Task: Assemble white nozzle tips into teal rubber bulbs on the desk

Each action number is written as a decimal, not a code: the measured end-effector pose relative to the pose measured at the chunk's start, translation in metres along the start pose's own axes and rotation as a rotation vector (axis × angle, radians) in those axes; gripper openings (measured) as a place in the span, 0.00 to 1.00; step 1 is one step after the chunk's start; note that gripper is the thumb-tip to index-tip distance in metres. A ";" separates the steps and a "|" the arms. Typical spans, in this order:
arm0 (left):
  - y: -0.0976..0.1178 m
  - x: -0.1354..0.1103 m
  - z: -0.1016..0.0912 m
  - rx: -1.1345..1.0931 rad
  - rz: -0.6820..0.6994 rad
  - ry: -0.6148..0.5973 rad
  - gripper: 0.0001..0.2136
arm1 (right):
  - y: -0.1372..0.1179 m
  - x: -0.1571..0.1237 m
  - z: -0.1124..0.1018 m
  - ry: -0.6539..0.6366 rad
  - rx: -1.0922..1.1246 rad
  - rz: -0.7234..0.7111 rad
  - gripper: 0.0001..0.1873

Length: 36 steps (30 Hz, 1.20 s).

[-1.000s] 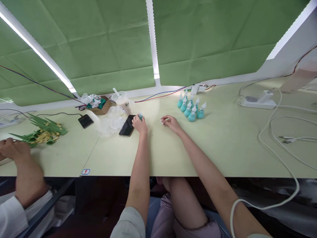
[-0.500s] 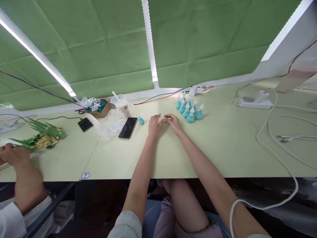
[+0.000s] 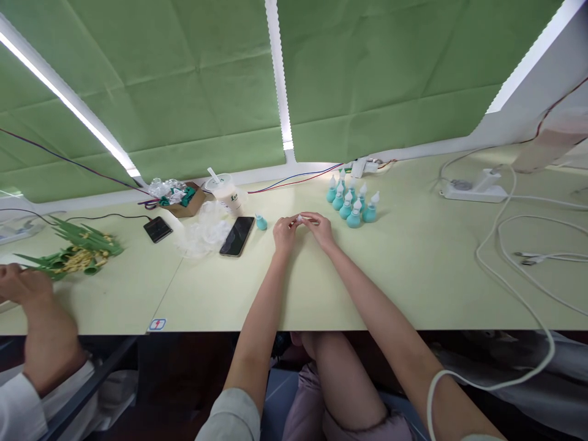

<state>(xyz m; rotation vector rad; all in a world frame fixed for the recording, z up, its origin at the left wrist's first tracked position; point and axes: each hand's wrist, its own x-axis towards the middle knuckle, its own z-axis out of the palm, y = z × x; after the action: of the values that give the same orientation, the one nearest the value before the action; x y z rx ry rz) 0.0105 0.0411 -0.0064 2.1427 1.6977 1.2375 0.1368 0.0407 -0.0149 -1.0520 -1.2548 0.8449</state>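
My left hand (image 3: 285,233) and my right hand (image 3: 320,229) meet above the table, fingertips pinched around a small whitish piece (image 3: 300,218). Fingers hide most of that piece, so its full shape cannot be told. Just left of my left hand, a single turquoise bulb-shaped piece (image 3: 261,222) lies on the table. To the right of my right hand stands a group of several turquoise bulbs with clear pointed tips (image 3: 353,215), upright and close together.
A phone (image 3: 237,236), crumpled clear plastic (image 3: 204,236), a drink cup (image 3: 226,195) and a cardboard box (image 3: 189,205) are to the left. Further left, a co-worker's hand (image 3: 25,285) is near green artificial leaves (image 3: 68,251). White cables (image 3: 489,269) and a power strip (image 3: 475,192) lie right.
My fingertips have drawn together, and the whitish piece now shows between them. My left fingers have curled in more. The bulbs on the table have stayed put.
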 end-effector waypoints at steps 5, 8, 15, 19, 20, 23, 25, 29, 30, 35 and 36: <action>0.000 0.000 0.003 -0.032 -0.015 0.033 0.09 | -0.009 -0.006 0.002 0.088 -0.072 -0.106 0.12; 0.000 0.000 0.004 -0.040 -0.027 0.032 0.09 | -0.010 -0.006 0.002 0.097 -0.037 -0.101 0.12; 0.002 0.000 0.001 -0.071 -0.003 0.034 0.08 | -0.006 -0.001 -0.001 0.088 0.050 0.012 0.13; 0.003 0.000 0.001 -0.061 -0.005 0.020 0.09 | -0.003 0.001 -0.001 0.104 0.104 0.032 0.12; 0.004 0.000 0.001 -0.059 -0.005 0.019 0.09 | -0.003 0.001 -0.001 0.105 0.113 0.031 0.12; 0.005 0.000 0.001 -0.055 0.002 0.022 0.09 | -0.002 0.002 -0.001 0.109 0.117 0.028 0.11; 0.005 0.000 0.000 -0.053 0.012 0.028 0.09 | -0.002 0.002 -0.002 0.111 0.121 0.029 0.10; 0.006 0.000 0.000 -0.058 0.036 0.039 0.08 | -0.001 0.003 -0.003 0.112 0.128 0.029 0.10; 0.005 0.000 0.001 -0.061 0.039 0.043 0.08 | 0.000 0.003 -0.003 0.113 0.128 0.030 0.10; 0.003 -0.001 0.005 -0.074 0.049 0.072 0.08 | 0.001 0.004 -0.004 0.127 0.143 0.032 0.10; 0.003 -0.001 0.005 -0.078 0.058 0.079 0.08 | 0.000 0.004 -0.004 0.122 0.156 0.031 0.10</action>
<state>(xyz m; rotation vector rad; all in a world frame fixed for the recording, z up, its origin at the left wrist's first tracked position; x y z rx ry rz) 0.0160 0.0409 -0.0092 2.1393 1.5987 1.3970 0.1413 0.0435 -0.0141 -0.9846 -1.0554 0.8750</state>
